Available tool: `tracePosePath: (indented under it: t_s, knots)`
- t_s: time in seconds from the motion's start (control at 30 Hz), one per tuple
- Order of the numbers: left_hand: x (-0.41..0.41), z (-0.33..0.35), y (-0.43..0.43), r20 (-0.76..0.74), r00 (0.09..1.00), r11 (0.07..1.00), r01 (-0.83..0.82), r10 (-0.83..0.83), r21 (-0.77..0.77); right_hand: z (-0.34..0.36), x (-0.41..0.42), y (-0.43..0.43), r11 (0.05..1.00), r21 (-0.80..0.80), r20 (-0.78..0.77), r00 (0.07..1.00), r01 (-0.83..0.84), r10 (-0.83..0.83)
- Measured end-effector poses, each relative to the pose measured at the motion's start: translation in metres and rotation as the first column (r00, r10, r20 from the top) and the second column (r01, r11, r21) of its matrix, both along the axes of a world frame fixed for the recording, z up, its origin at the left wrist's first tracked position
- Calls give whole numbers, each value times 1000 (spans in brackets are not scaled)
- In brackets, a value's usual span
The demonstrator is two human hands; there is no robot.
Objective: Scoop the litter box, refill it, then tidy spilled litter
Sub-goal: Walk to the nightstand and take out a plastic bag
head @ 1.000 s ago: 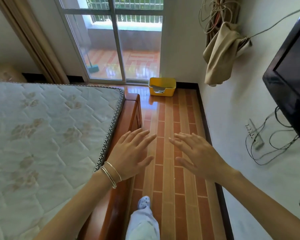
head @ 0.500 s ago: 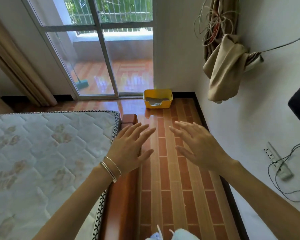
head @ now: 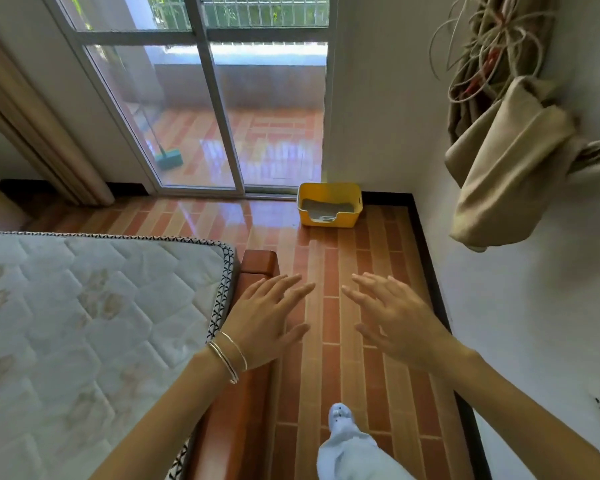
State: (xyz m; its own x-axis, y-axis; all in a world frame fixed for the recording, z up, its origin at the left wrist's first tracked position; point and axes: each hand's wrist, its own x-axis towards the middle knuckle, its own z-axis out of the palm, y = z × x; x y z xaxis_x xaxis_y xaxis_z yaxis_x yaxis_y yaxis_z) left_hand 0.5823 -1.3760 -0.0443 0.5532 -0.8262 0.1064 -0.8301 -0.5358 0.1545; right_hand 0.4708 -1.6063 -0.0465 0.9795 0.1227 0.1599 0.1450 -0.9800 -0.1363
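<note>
Head view: the person is walking down the strip of floor (head: 343,358) between the bed (head: 84,323) and the wall. Over the last second the foot end of the bed frame (head: 258,263) has come fully into sight, and the dark screen on the right wall has dropped out of frame. One foot (head: 340,419) is stepping forward again.

The yellow litter box (head: 326,221) sits on the floor in the far corner, just beside the glass door (head: 222,116) and against the wall. It now shows lower and a little larger in the frame, so the person is nearer, though still well apart from it. Grey litter lies inside; a pale shape sits near the low front edge, and I cannot tell what it is.

The left hand (head: 264,320) and the right hand (head: 395,317) are held out in front as before. Each grip is spread, fingers straight, holding nothing.

My judgement is that this is still the approach. No scooping has begun, no scoop or litter bag is in sight, and reaching the box will take a few more steps and a crouch.
</note>
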Motion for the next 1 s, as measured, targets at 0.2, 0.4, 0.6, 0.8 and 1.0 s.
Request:
tracePosePath:
  t_s: [0.2, 0.4, 0.6, 0.8, 1.0]
  knots:
    - [93, 21, -62, 67, 998, 1000, -11, 12, -17, 29, 104, -66, 992, -92, 39, 995, -90, 94]
    - [153, 7, -96, 69, 996, 998, -54, 57, -43, 17, 182, -96, 989, -85, -31, 993, -117, 115]
    - [240, -17, -104, 28, 995, 995, -92, 92, -31, -2, 270, -109, 985, -101, -74, 989, -137, 130]
    - [356, 6, -110, 104, 992, 997, -68, 70, -20, 10, 374, -117, 984, -92, -49, 988, -152, 148]
    - [443, 20, -114, 110, 992, 998, -61, 63, -25, 31, 463, -118, 985, -64, 54, 985, -162, 166]
